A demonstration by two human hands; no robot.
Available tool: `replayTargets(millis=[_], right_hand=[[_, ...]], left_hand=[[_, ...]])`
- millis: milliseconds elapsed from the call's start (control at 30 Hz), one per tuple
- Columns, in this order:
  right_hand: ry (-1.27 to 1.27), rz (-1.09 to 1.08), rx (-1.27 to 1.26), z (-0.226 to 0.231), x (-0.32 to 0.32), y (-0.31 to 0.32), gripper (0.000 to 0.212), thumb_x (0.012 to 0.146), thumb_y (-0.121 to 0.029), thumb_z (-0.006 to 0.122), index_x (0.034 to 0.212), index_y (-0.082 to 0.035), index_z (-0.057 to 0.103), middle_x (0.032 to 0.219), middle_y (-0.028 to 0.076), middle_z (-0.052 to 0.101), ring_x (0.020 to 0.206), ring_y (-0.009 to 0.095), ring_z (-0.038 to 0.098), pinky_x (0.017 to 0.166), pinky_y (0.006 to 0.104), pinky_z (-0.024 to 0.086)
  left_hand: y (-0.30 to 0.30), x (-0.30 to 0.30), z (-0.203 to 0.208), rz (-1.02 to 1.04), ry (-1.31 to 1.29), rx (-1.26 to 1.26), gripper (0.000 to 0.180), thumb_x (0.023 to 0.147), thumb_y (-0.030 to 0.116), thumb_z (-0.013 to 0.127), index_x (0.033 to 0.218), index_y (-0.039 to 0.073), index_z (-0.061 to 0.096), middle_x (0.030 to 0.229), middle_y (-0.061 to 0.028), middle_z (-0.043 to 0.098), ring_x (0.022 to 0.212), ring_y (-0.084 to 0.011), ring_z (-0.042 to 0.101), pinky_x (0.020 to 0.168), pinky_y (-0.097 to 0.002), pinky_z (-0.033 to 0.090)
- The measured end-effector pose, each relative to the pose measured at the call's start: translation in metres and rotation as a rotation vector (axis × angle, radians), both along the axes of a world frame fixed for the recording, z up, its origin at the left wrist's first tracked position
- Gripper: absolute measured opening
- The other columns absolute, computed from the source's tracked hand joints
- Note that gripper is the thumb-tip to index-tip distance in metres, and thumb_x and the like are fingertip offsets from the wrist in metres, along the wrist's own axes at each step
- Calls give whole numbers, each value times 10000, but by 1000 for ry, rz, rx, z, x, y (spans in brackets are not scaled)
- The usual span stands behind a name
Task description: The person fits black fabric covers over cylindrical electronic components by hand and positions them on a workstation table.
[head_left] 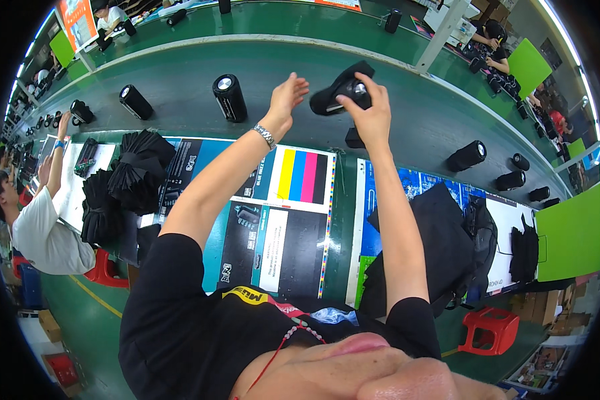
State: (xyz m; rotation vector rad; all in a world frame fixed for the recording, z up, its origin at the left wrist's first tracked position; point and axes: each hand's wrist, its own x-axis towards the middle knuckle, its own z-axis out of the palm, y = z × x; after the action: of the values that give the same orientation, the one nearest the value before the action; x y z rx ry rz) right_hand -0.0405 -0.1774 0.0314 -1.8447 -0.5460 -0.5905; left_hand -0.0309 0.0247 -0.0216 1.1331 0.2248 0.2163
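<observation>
My right hand (pixel 373 113) is stretched out over the green conveyor belt (pixel 180 73) and grips a black cylindrical speaker (pixel 340 90), partly wrapped in a black fabric pouch. My left hand (pixel 285 100), with a metal watch on the wrist, is open just left of that speaker, fingers apart, not touching it. Another black speaker (pixel 229 97) stands on the belt to the left of my left hand. A small black object (pixel 354 138) lies on the belt below my right hand.
More black speakers (pixel 135 101) (pixel 467 156) (pixel 511 180) lie along the belt. Printed sheets (pixel 287 220) cover the workbench, with piles of black pouches (pixel 123 180) (pixel 447 247). A person in a white shirt (pixel 40 227) works at left. Red stools (pixel 490 327) stand below.
</observation>
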Motion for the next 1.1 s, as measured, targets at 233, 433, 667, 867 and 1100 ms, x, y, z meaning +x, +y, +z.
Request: replayTargets(millis=[233,433,667,867,1100], right_hand=[[-4,-161,-417,-13,9,11,581,687,-341,800,1169,-118,563,1111,115,594,1055,312,570,850,416,480],[102,-189,-281,-27,25,3,559,722,-408,784,1130,-85,583,1060,120,628,983,268,623,849,382,488],[482,-62,5,-40,40,-8,797,592,-438,853,1133,60,545,1034,194,641,952,240,637,821,317,494],[670,17,5,-30,56,-16,768,602,-420,855,1083,108,573,933,151,669,856,177,646,757,272,495],[655,47,-52,-40,63,-31,700,576,-465,840,1020,36,635,902,121,677,831,171,647,744,251,479]], left_hand=[[-18,34,40,-227,-434,762,301,919,259,595,1155,79,648,1129,-46,645,1000,-131,580,846,-271,444],[-21,64,49,-459,19,843,373,881,343,649,1022,-1,674,807,-53,615,687,-116,562,622,-230,494],[-14,78,58,-576,136,736,217,849,251,694,822,37,668,607,30,490,473,-53,411,424,-190,348],[-44,86,54,-243,-358,1287,243,832,209,672,837,-33,658,707,-108,626,646,-198,579,612,-342,459],[-45,71,47,-150,-611,1321,211,851,180,656,869,-30,660,752,-106,625,667,-170,567,616,-296,456]])
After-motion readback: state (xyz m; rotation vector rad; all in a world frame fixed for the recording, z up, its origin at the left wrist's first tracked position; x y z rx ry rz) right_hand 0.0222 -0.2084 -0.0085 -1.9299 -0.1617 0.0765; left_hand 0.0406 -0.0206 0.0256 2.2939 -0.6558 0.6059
